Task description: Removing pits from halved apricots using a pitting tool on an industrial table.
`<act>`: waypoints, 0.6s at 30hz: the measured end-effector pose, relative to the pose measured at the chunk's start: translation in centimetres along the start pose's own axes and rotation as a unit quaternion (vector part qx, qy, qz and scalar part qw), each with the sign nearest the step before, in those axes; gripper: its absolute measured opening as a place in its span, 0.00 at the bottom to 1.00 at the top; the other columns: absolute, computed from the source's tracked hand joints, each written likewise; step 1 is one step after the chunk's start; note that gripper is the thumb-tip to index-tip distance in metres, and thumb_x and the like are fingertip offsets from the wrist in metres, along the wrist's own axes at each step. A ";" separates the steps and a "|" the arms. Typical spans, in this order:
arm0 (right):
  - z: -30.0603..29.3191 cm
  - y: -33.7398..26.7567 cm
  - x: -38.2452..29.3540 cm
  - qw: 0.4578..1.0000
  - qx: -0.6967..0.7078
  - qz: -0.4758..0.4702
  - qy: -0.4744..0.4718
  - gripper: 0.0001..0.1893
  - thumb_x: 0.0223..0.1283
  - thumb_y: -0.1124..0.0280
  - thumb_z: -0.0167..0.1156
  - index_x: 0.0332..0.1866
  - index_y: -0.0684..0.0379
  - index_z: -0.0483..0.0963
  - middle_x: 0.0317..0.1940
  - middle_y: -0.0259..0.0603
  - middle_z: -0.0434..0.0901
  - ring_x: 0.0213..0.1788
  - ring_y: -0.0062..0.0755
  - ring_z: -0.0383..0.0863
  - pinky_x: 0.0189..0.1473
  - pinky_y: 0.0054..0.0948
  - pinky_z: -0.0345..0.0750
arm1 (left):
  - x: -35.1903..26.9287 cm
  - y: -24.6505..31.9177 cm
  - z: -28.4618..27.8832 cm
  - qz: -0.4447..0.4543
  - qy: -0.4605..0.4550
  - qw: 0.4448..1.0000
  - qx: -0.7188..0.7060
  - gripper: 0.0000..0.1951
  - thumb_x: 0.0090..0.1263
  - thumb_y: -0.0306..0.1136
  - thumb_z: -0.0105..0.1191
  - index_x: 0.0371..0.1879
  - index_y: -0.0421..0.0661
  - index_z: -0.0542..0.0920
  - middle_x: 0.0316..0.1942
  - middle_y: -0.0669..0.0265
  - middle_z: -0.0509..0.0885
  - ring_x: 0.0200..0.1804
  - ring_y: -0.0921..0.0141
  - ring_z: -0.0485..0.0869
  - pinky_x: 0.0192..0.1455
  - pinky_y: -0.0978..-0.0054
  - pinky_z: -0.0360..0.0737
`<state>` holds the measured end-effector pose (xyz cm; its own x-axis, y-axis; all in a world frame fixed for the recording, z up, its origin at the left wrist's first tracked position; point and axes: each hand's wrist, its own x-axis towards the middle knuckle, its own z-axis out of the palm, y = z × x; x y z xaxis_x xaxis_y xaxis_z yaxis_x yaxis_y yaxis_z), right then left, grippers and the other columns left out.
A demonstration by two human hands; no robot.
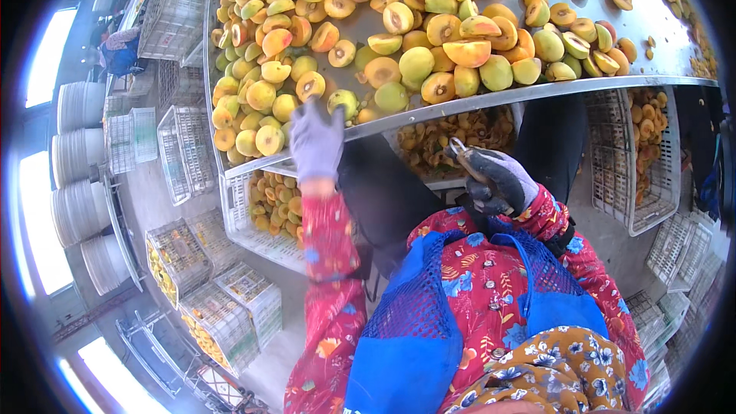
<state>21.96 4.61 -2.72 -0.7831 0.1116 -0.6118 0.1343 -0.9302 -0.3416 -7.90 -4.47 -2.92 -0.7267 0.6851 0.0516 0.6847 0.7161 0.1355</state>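
Note:
My left hand, in a light purple glove, reaches over the front edge of the metal table. Its blurred fingertips are at a yellow-green fruit, with a halved fruit just beyond; whether they touch either is unclear. My right hand, in a purple and black glove, is closed around a metal pitting tool with a looped tip, held in front of my chest. Whole and halved apricot-like fruits are heaped across the table, many halves cut side up with the pit showing.
Under the table, a white crate holds small fruits, and another container holds fruit pieces. A plastic crate with halves stands at the right. Fruit-filled crates, empty-looking crates and stacked white tubs are at the left.

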 end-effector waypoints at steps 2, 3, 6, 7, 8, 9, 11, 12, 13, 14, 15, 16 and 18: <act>1.1 0.1 -0.4 0.995 -0.083 -0.038 0.026 0.19 0.75 0.52 0.49 0.60 0.52 0.70 0.15 0.27 0.62 0.09 0.18 0.59 0.14 0.20 0.59 | 2.8 -0.1 2.7 0.001 -0.100 0.993 0.055 0.25 0.68 0.48 0.58 0.55 0.40 0.78 0.53 0.45 0.80 0.52 0.49 0.81 0.55 0.61 0.78; 0.8 0.3 -0.5 0.993 -0.100 -0.049 0.037 0.20 0.75 0.51 0.49 0.61 0.53 0.70 0.15 0.26 0.61 0.10 0.17 0.58 0.14 0.20 0.59 | 3.4 -0.1 2.6 0.017 -0.116 0.993 -0.015 0.26 0.68 0.48 0.58 0.57 0.40 0.76 0.53 0.46 0.80 0.52 0.49 0.82 0.55 0.60 0.79; 0.3 0.1 -1.3 0.983 -0.155 -0.090 0.035 0.18 0.74 0.54 0.52 0.56 0.58 0.72 0.19 0.27 0.66 0.15 0.16 0.63 0.17 0.20 0.61 | 4.3 -0.8 2.6 -0.055 -0.227 0.885 -0.404 0.29 0.68 0.47 0.56 0.61 0.40 0.72 0.54 0.51 0.82 0.49 0.54 0.85 0.54 0.57 0.81; 0.9 -0.2 -1.5 0.980 -0.168 -0.100 0.040 0.17 0.74 0.56 0.53 0.54 0.59 0.72 0.21 0.28 0.68 0.17 0.17 0.66 0.18 0.21 0.64 | 3.1 -0.6 2.6 -0.057 -0.269 0.732 -0.623 0.26 0.67 0.44 0.57 0.59 0.40 0.74 0.53 0.55 0.83 0.48 0.57 0.85 0.53 0.56 0.81; 1.4 -0.3 -1.9 0.976 -0.182 -0.108 0.049 0.16 0.74 0.59 0.54 0.53 0.60 0.73 0.22 0.29 0.70 0.19 0.18 0.69 0.20 0.22 0.66 | 1.4 0.2 2.2 -0.056 -0.294 0.522 -0.799 0.24 0.66 0.41 0.57 0.57 0.40 0.76 0.52 0.58 0.84 0.47 0.60 0.85 0.53 0.54 0.80; 0.6 0.9 -0.8 0.945 -0.249 -0.201 0.065 0.13 0.73 0.64 0.54 0.51 0.62 0.74 0.24 0.34 0.74 0.22 0.26 0.75 0.23 0.28 0.71 | 0.0 1.0 1.5 0.006 -0.250 0.634 -0.731 0.25 0.65 0.41 0.58 0.58 0.40 0.75 0.52 0.57 0.83 0.48 0.60 0.85 0.54 0.55 0.80; 2.2 0.4 -1.0 0.865 -0.413 -0.276 0.066 0.12 0.71 0.67 0.55 0.50 0.64 0.74 0.28 0.40 0.75 0.23 0.34 0.77 0.25 0.33 0.73 | -2.9 3.2 -0.7 0.128 -0.144 0.813 -0.550 0.28 0.62 0.40 0.61 0.59 0.39 0.73 0.52 0.56 0.83 0.49 0.60 0.84 0.55 0.56 0.79; 3.0 0.1 -1.2 0.811 -0.491 -0.310 0.067 0.11 0.70 0.68 0.55 0.50 0.65 0.74 0.29 0.43 0.75 0.24 0.38 0.78 0.25 0.36 0.74 | -4.2 4.4 -2.0 0.187 -0.085 0.874 -0.441 0.29 0.61 0.40 0.62 0.59 0.38 0.73 0.52 0.56 0.82 0.50 0.60 0.83 0.56 0.57 0.78; 2.9 0.2 -1.1 0.728 -0.577 -0.365 0.060 0.11 0.68 0.69 0.56 0.49 0.65 0.74 0.32 0.47 0.73 0.24 0.42 0.78 0.25 0.38 0.74 | -5.3 5.6 -2.6 0.246 -0.026 0.913 -0.325 0.30 0.60 0.40 0.63 0.60 0.38 0.72 0.53 0.55 0.82 0.51 0.60 0.83 0.57 0.57 0.78; 2.8 0.4 -0.9 0.632 -0.647 -0.422 0.063 0.11 0.66 0.70 0.57 0.49 0.65 0.75 0.34 0.50 0.72 0.23 0.46 0.77 0.24 0.41 0.74 | -6.1 6.2 -2.9 0.299 0.035 0.933 -0.200 0.32 0.59 0.39 0.64 0.61 0.37 0.71 0.53 0.55 0.82 0.51 0.59 0.83 0.58 0.58 0.77; 2.9 0.7 -0.9 0.609 -0.665 -0.425 0.074 0.12 0.66 0.70 0.57 0.48 0.66 0.75 0.35 0.50 0.71 0.23 0.46 0.77 0.24 0.41 0.74 | -6.6 6.5 -2.7 0.295 0.008 0.938 -0.182 0.37 0.56 0.41 0.68 0.62 0.36 0.69 0.53 0.53 0.80 0.52 0.59 0.82 0.58 0.61 0.77; 2.9 0.9 -0.9 0.597 -0.674 -0.428 0.077 0.12 0.66 0.70 0.57 0.48 0.66 0.75 0.35 0.50 0.71 0.23 0.46 0.77 0.23 0.42 0.73 | -7.1 7.2 -3.0 0.290 0.000 0.916 -0.277 0.31 0.60 0.37 0.66 0.60 0.37 0.70 0.51 0.55 0.82 0.50 0.61 0.83 0.56 0.63 0.79; 3.0 1.2 -1.0 0.572 -0.692 -0.432 0.086 0.12 0.67 0.69 0.56 0.48 0.66 0.76 0.34 0.51 0.70 0.22 0.45 0.76 0.22 0.42 0.72 | -8.3 8.7 -2.9 0.213 -0.095 0.828 -0.509 0.22 0.69 0.34 0.57 0.58 0.37 0.71 0.49 0.56 0.83 0.48 0.64 0.85 0.53 0.66 0.81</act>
<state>21.13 2.35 -0.38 -0.8648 0.4639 0.1921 0.1872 0.6528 -0.7340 3.91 -4.33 0.66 -0.3433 0.9244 0.1662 0.4042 -0.0143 0.9145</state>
